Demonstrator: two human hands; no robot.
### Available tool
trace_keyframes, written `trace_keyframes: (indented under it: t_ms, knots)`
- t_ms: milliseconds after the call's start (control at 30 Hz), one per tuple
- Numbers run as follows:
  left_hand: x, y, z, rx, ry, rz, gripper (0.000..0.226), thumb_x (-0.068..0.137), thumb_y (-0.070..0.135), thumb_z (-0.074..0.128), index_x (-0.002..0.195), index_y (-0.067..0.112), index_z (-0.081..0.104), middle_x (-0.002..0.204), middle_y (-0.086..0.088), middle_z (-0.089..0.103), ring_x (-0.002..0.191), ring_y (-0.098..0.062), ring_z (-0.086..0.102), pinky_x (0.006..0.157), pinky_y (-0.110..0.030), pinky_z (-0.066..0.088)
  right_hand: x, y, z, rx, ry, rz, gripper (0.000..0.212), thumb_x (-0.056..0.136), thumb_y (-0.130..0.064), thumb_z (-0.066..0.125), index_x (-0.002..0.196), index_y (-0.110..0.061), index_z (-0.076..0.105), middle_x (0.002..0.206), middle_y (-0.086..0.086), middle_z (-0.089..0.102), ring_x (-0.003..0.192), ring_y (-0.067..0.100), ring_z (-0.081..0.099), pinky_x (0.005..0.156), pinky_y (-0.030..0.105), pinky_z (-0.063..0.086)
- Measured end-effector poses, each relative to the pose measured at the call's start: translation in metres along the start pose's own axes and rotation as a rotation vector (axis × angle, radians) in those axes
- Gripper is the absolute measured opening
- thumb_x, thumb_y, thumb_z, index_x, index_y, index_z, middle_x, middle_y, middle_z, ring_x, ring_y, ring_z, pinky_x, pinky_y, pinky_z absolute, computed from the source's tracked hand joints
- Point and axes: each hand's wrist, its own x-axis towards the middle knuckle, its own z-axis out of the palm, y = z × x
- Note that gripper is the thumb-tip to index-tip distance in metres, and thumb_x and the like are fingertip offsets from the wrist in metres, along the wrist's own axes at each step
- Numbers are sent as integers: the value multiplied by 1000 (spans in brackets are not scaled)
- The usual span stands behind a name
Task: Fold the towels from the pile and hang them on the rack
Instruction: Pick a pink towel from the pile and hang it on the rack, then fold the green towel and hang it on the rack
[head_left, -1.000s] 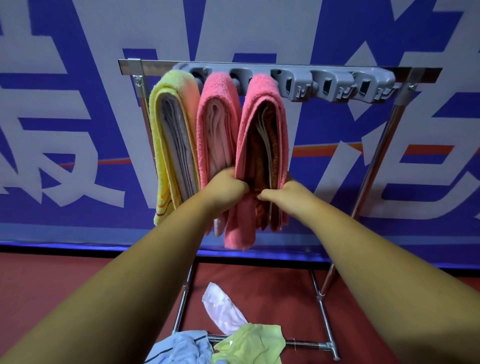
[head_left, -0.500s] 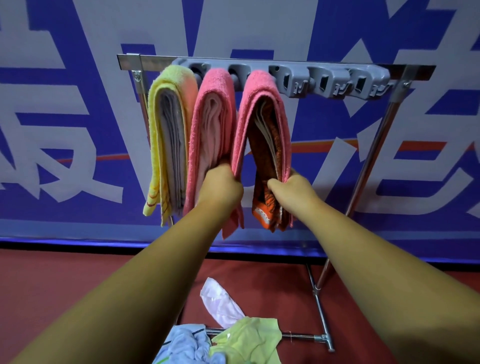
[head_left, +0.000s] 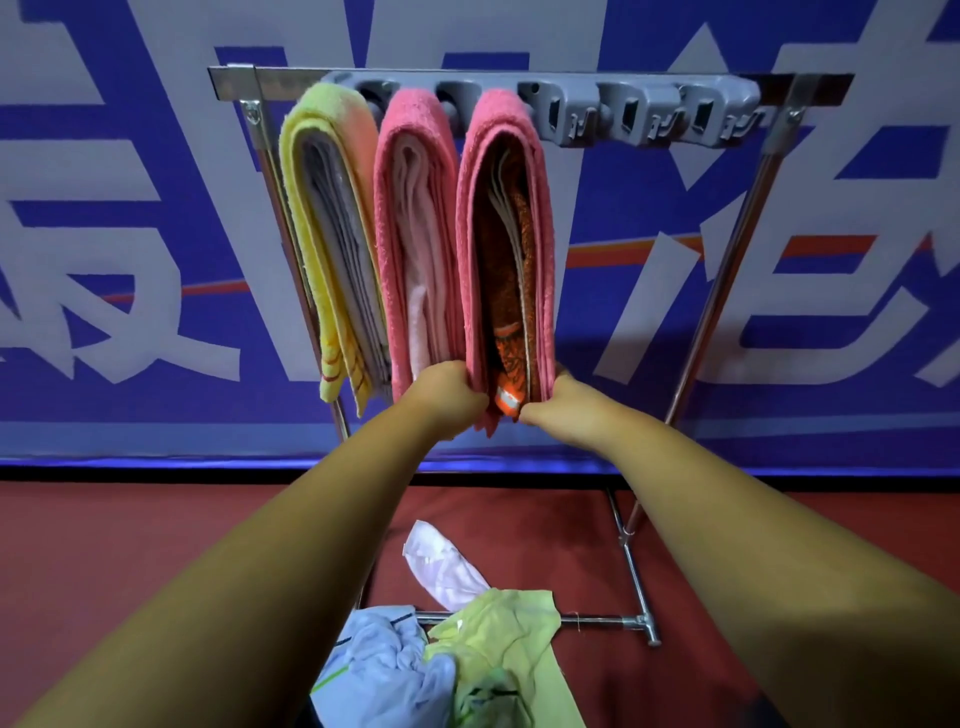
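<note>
The left hand (head_left: 447, 397) and right hand (head_left: 561, 410) have slid down to the hem of the third towel (head_left: 498, 122) on the rack (head_left: 654, 114), each pinching one flap. The flaps now hang closer and straighter. The pile (head_left: 415, 670) lies on the floor (head_left: 156, 545) below.

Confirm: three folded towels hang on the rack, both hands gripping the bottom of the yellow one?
Wrong towel. In the head view the left hand and right hand grip the bottom of the rightmost pink towel; the yellow towel hangs untouched.
</note>
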Motion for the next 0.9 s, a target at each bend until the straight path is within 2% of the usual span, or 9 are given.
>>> trace_keyframes:
  t_ms: [133, 233, 333, 433, 500, 567, 667, 767, 900]
  knots:
    - [-8, -17, 15, -18, -98, -64, 19, 95, 20, 62, 96, 7, 76, 99, -14, 78, 81, -26, 81, 64, -51, 67, -16, 11, 2, -171, -46, 121, 58, 94, -36, 67, 141, -11, 45, 114, 7, 64, 96, 26, 62, 75, 37, 48]
    - [-14, -35, 32, -19, -149, -105, 22, 98, 17, 57, 98, 4, 75, 99, -12, 80, 78, -26, 81, 65, -53, 67, -29, 18, 15, -242, -89, 169, 25, 95, -33, 62, 103, -9, 59, 90, 11, 63, 75, 28, 57, 60, 33, 39]
    - [-22, -55, 59, -31, -222, -139, 25, 98, 15, 56, 95, 2, 78, 97, -14, 81, 81, -28, 81, 69, -47, 68, -27, 40, 47, -216, -159, 184, 29, 84, -38, 64, 82, -9, 65, 81, 20, 73, 70, 38, 70, 63, 33, 50]
    - [-29, -73, 87, -79, -282, -172, 25, 101, 14, 55, 98, 1, 75, 102, -12, 81, 83, -27, 81, 66, -40, 64, -18, 72, 85, -114, -228, 232, 36, 83, -39, 64, 98, -9, 74, 94, 15, 80, 83, 34, 80, 69, 46, 62]
    - [-31, -93, 109, -98, -333, -208, 24, 102, 13, 53, 97, 3, 74, 104, -11, 81, 84, -28, 81, 69, -41, 64, -16, 93, 114, -56, -263, 273, 28, 95, -31, 63, 110, -9, 71, 102, 10, 77, 88, 28, 80, 65, 37, 56]
    - [-33, -113, 135, -116, -377, -248, 24, 102, 11, 52, 99, 1, 73, 103, -12, 81, 83, -31, 81, 74, -45, 64, -15, 114, 141, -22, -280, 311, 21, 98, -25, 60, 109, -9, 69, 98, 9, 73, 88, 27, 80, 62, 32, 52]
    - [-34, -144, 178, -119, -465, -344, 23, 105, 9, 47, 103, 3, 69, 92, -5, 78, 71, -24, 75, 64, -35, 59, -14, 153, 182, 61, -342, 422, 18, 102, -24, 54, 113, -13, 64, 94, 3, 71, 88, 24, 76, 72, 34, 53]
    - [-35, -182, 224, -96, -569, -445, 24, 106, 10, 44, 110, 3, 67, 94, 0, 78, 76, -22, 77, 69, -35, 56, -18, 196, 218, 129, -358, 549, 27, 104, -24, 50, 125, -11, 59, 102, 3, 75, 82, 22, 72, 76, 34, 52]
    - [-41, -233, 281, 60, -759, -454, 26, 102, 9, 47, 104, 2, 73, 107, -4, 81, 81, -18, 80, 56, -26, 60, -23, 247, 255, 7, -402, 632, 16, 98, -15, 49, 91, -9, 64, 112, 15, 80, 94, 29, 80, 76, 36, 56]
